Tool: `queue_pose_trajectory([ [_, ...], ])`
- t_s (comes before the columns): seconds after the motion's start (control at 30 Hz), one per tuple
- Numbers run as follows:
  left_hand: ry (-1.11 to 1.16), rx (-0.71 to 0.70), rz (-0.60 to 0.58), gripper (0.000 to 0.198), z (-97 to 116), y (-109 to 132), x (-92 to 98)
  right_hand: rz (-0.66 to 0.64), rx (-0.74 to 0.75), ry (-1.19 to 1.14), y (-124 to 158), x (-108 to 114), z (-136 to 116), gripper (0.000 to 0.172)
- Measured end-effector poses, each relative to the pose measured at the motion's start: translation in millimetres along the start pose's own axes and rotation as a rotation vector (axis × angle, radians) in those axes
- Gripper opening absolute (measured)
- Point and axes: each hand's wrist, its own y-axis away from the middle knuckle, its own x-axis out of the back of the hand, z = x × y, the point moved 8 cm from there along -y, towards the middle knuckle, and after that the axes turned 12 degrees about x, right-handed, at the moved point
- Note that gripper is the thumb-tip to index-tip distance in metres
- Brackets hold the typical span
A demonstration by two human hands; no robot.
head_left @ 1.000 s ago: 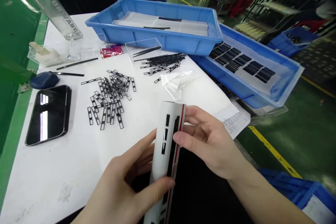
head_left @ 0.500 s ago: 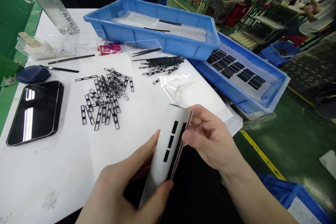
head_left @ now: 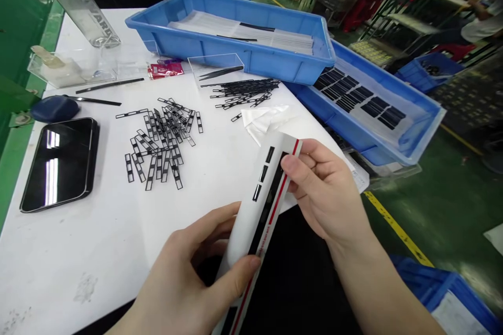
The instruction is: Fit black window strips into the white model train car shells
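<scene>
A white sheet [head_left: 240,235], curved like a tube, is held tilted over the table's front edge. It carries three short black rectangles, a long black strip and a red line with small red print. My left hand [head_left: 188,272] is closed round its lower part, the thumb pressing on the front. At the upper right edge my right hand [head_left: 318,183] pinches the sheet, thumb on the black strip and fingers partly behind. Beyond the hands lie a loose pile of black window-like frames [head_left: 167,141], a bundle of similar frames [head_left: 243,91] and crumpled white paper [head_left: 263,119].
A blue tray [head_left: 236,55] with white sheets stands at the back, beside another blue tray [head_left: 416,149] holding black strips. On the left are a black-topped device [head_left: 58,165], a dark blue pouch [head_left: 55,109] and a clear bottle [head_left: 88,15]. Tweezers [head_left: 222,72] lie behind the frames.
The sheet has turned, so more of its long black strip, red line and red print shows. My right hand has moved slightly up, its thumb now on the strip. My left hand keeps its hold.
</scene>
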Motion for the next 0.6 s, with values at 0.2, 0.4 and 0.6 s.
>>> queue_pose_trajectory([
  [0.2,-0.132,-0.115,0.113,0.045,-1,7,7.0,-0.205,-0.193,-0.013,35,-21,25,0.024],
  [0.4,-0.069,-0.048,0.021,0.049,-7,4,1.7,-0.148,-0.184,0.037,37,-20,25,0.022],
  [0.6,-0.069,-0.021,-0.142,0.055,-5,8,0.3,-0.109,-0.094,0.077,24,-11,11,0.02],
])
